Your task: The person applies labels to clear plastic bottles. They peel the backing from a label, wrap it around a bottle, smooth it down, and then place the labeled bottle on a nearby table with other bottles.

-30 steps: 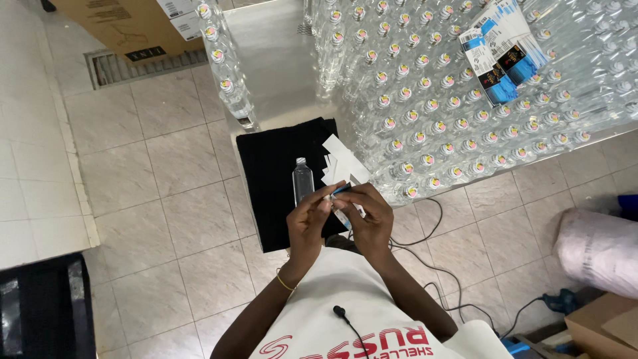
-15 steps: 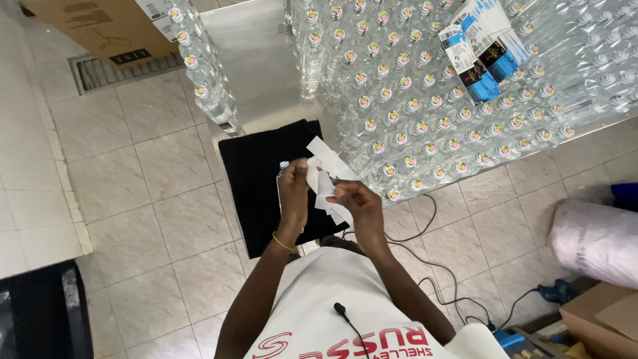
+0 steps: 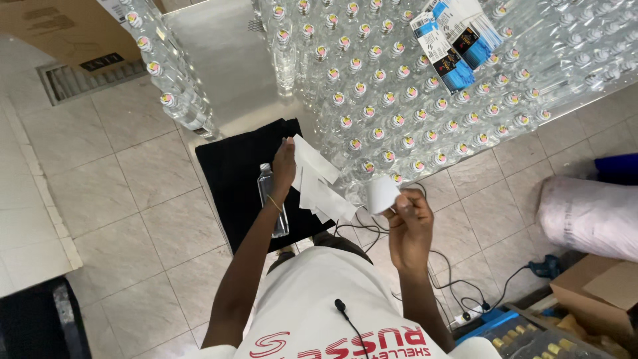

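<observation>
A clear plastic bottle (image 3: 271,200) lies on a black cloth (image 3: 229,174) covering a low stand in front of me. My left hand (image 3: 284,167) rests flat on the cloth beside the bottle, fingers touching a pile of white paper sheets (image 3: 318,181). My right hand (image 3: 411,219) is raised off to the right and pinches a small white paper piece (image 3: 383,193) between its fingers.
A metal table (image 3: 229,60) carries several rows of clear capped bottles (image 3: 399,80) and a stack of blue and black label cards (image 3: 452,40). Cables (image 3: 458,279) run over the tiled floor. A white sack (image 3: 588,213) and cardboard boxes (image 3: 598,292) lie right.
Both hands were together at the bottle; now the left hand lies on the cloth by the bottle and the right hand has pulled away right with a white paper piece.
</observation>
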